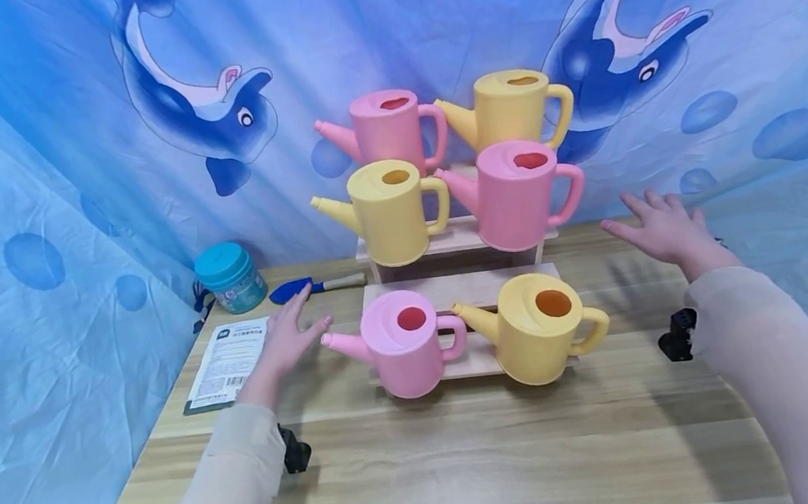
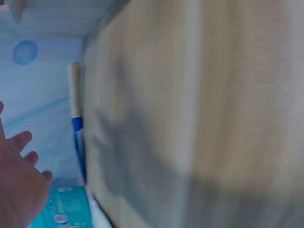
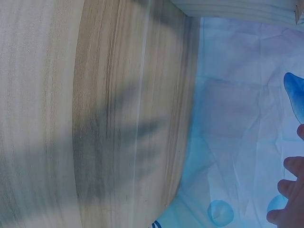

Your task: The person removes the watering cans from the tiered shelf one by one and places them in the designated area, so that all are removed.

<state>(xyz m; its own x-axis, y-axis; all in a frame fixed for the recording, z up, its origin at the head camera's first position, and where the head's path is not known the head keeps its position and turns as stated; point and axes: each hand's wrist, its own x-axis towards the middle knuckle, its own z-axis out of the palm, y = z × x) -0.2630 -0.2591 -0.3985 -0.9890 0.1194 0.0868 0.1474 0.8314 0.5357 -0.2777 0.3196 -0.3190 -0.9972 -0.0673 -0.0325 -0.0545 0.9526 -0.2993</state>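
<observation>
Six watering cans stand in pairs on a stepped wooden rack (image 1: 463,290). On the top step are a pink can (image 1: 388,132) at left and a yellow can (image 1: 510,109) at right. The middle pair is a yellow can (image 1: 391,219) and a pink can (image 1: 515,199); the lowest is a pink can (image 1: 404,350) and a yellow can (image 1: 535,333). My left hand (image 1: 286,342) is held left of the lowest pink can, fingers spread, holding nothing. To the right of the rack my right hand (image 1: 664,233) hovers with fingers spread, also holding nothing.
A teal-lidded jar (image 1: 231,278) stands at the table's back left, beside a small blue trowel (image 2: 77,128) with a pale handle. A printed packet (image 1: 227,365) lies in front of the jar. Behind the table hangs a blue curtain (image 3: 232,99) with dolphins.
</observation>
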